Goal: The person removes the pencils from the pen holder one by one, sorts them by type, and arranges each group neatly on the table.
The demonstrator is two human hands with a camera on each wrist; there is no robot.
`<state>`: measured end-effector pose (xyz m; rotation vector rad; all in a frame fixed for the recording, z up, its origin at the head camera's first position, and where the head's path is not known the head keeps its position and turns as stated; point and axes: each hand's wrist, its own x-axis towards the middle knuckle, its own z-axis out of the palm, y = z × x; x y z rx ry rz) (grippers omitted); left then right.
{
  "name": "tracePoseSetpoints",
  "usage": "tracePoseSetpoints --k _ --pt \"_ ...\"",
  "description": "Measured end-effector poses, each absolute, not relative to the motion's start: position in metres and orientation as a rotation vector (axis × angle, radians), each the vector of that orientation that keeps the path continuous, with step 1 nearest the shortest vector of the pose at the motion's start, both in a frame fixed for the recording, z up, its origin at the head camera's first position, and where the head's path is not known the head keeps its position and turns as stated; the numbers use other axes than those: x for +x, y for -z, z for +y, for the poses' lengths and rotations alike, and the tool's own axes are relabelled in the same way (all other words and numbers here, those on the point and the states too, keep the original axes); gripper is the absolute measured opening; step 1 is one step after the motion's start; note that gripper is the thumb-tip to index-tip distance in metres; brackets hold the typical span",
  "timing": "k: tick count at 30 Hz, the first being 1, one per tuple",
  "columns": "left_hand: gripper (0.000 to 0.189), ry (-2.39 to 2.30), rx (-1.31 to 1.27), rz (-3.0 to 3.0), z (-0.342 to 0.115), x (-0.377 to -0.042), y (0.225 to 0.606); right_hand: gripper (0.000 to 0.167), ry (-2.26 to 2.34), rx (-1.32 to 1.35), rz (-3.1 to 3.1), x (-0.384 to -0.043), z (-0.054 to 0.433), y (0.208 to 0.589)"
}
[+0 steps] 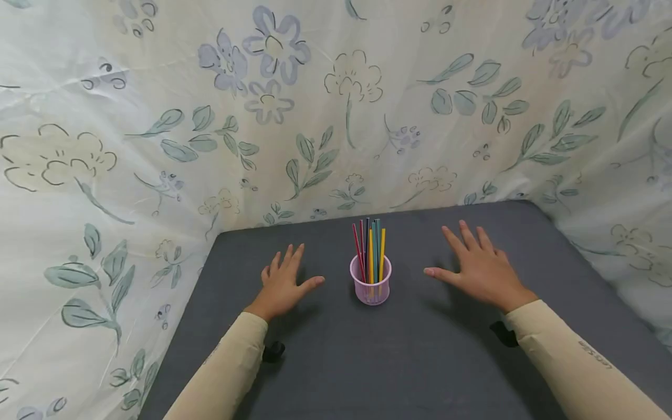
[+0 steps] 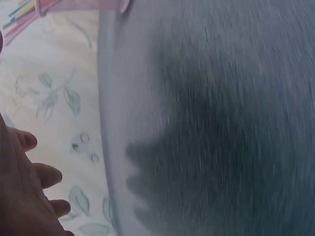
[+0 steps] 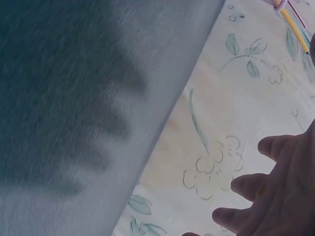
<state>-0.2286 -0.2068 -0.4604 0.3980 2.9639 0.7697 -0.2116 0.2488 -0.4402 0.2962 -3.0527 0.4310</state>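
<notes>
A small pink cup [image 1: 371, 293] stands upright on the dark table, holding several thin coloured pencils [image 1: 374, 248] in red, yellow, blue and teal. To its left, my left hand [image 1: 283, 287] hovers over the table with fingers spread, apart from the cup. On the other side, my right hand [image 1: 482, 269] is likewise spread, holding nothing and casting a shadow. The left wrist view catches the cup [image 2: 83, 5] at its top edge, with the left hand [image 2: 24, 187] at lower left. In the right wrist view, a yellow pencil [image 3: 294, 27] shows at the upper right, above the right hand [image 3: 275, 191].
The dark grey table [image 1: 378, 361] stretches toward me. Behind it and along the sides hangs a pale cloth [image 1: 294, 169] printed with flowers and leaves. Cream sleeves [image 1: 231, 361] cover both forearms, and a small black object [image 1: 274, 352] sits at each wrist.
</notes>
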Motion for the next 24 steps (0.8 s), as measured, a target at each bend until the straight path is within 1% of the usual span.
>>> tracePoseSetpoints --k 9,16,24 --pt "0.094 -1.110 0.419 2.849 -0.169 -0.228 0.466 0.118 -0.515 0.352 -3.028 -0.212 0.229 0.435" --pt "0.088 -1.512 0.388 2.547 -0.140 -0.225 0.479 0.112 -0.699 0.399 -3.004 -0.212 0.212 0.436" --pt "0.067 -1.867 0.414 2.302 -0.115 -0.227 0.499 0.102 -0.939 0.561 -2.930 -0.219 0.198 0.443"
